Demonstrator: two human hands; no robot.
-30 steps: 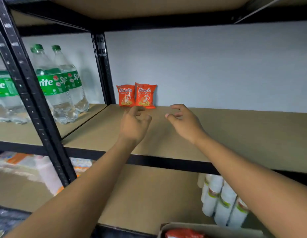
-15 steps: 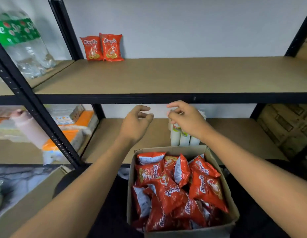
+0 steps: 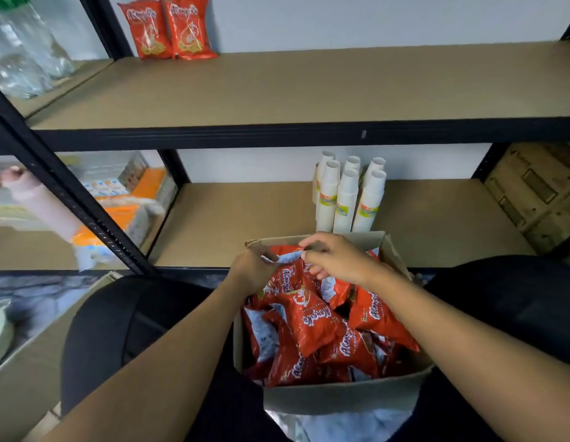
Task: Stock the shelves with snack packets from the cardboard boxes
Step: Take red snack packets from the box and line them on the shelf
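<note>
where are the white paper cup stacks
In the head view, the stacks of white paper cups stand on the lower brown shelf board, right of centre, just behind the open cardboard box of red snack packets.

Upper shelf (image 3: 309,87) bears two snack packets (image 3: 176,28); lower shelf (image 3: 245,218), paper cups (image 3: 347,196).

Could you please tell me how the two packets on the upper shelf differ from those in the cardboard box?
The shelf packets stand upright, side by side by the wall, fronts out; the box packets lie jumbled, some showing pale backs. The shelf packets are untouched, while the left hand and right hand pinch one box packet's pale edge. Both share the same red-orange design.
</note>
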